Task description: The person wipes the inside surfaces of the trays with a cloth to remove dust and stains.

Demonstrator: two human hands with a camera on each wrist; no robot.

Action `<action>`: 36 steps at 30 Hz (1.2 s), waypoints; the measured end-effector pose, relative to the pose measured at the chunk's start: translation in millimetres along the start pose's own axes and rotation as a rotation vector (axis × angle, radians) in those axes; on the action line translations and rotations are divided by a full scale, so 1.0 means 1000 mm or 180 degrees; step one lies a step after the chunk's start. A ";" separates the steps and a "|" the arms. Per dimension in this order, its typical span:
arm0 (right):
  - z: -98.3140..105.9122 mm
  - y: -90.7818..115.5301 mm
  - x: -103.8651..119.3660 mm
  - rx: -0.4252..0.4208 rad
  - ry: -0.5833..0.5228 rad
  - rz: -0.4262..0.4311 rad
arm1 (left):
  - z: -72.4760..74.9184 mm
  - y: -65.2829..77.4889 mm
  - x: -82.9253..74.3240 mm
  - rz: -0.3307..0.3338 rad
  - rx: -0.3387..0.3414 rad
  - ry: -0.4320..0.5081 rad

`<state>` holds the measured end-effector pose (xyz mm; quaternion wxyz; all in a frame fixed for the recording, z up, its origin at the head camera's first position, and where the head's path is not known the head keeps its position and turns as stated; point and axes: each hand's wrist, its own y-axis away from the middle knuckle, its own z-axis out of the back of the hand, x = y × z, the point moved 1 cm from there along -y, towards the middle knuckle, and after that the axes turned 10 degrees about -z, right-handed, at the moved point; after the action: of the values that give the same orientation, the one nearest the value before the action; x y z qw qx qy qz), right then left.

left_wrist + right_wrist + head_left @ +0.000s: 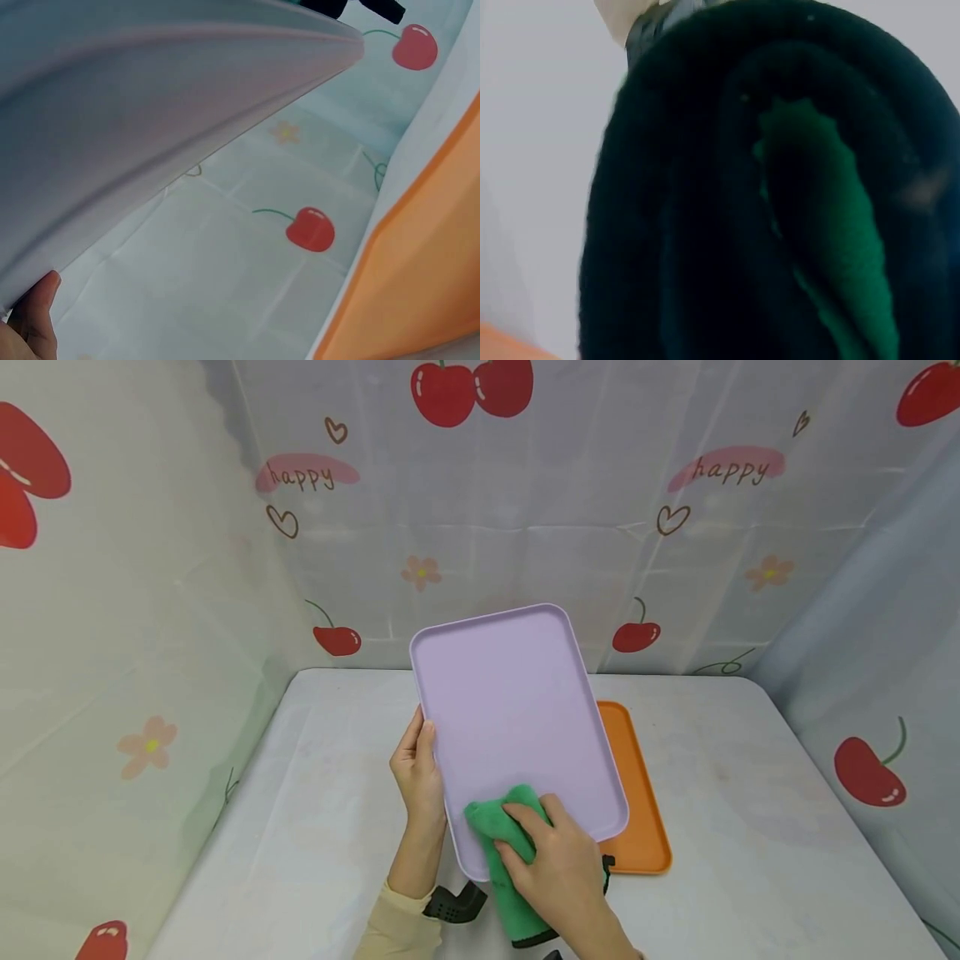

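A light purple rectangular tray (pixel 517 710) is held up at a tilt over the table. My left hand (pixel 421 772) grips its left edge, thumb at the front rim and the other fingers partly hidden behind. In the left wrist view the tray's underside (pixel 150 127) fills the upper left, with a fingertip (pixel 45 300) against its edge. My right hand (pixel 562 864) holds a folded green cloth (pixel 513 906) against the tray's lower part. Close up in the right wrist view, the cloth's dark edging (pixel 697 225) and green folds block sight of the fingers.
An orange tray (pixel 637 802) lies on the white-covered table (pixel 750 793), partly behind the purple tray. Curtains (pixel 480 510) printed with cherries and hearts hang at the back and both sides. A black wrist strap piece (pixel 455 903) sits by the left cuff.
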<state>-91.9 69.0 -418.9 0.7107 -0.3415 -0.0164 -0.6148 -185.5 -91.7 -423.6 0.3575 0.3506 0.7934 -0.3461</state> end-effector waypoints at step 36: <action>0.019 -0.015 -0.063 0.0283 -0.0253 -0.1745 | 0.000 0.000 0.001 -0.0066 -0.0047 -0.0042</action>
<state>-113.3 133.1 -425.4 0.5309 -0.3167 -0.1630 -0.7689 -185.9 -91.6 -424.3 0.3616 0.3374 0.7972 -0.3463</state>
